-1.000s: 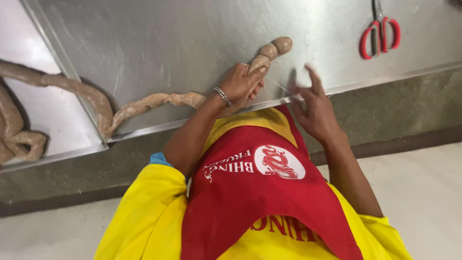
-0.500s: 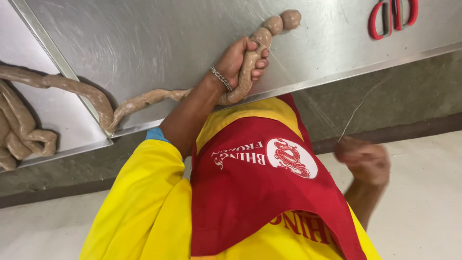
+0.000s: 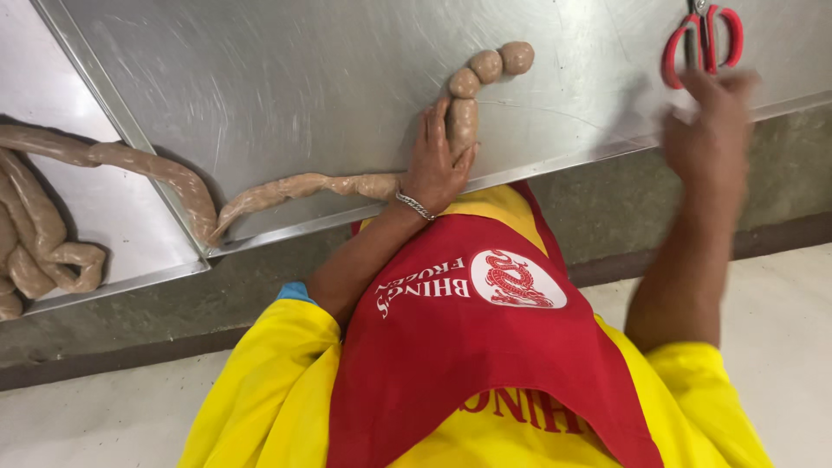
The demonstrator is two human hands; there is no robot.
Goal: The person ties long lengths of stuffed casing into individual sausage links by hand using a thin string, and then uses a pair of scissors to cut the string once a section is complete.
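Note:
A long pale sausage rope [image 3: 299, 185] lies along the front edge of a steel table [image 3: 286, 78]. Its right end is tied into short round links [image 3: 501, 61]. My left hand [image 3: 433, 165], with a silver bracelet on the wrist, grips the sausage just below those links, fingers wrapped over it. My right hand [image 3: 706, 130] is raised and motion-blurred at the table's right edge. Its fingers are spread just below red-handled scissors [image 3: 726, 36], with nothing visible in them.
The sausage rope runs left over a seam onto a lower steel tray [image 3: 130, 225], where more of it lies coiled [image 3: 39, 247]. I wear a red apron [image 3: 485, 347] over a yellow shirt. A grey concrete ledge and pale floor lie below the table.
My right hand swung down and away from the table edge, then rose to the scissors at the upper right. My left hand slid up the sausage toward the tied links.

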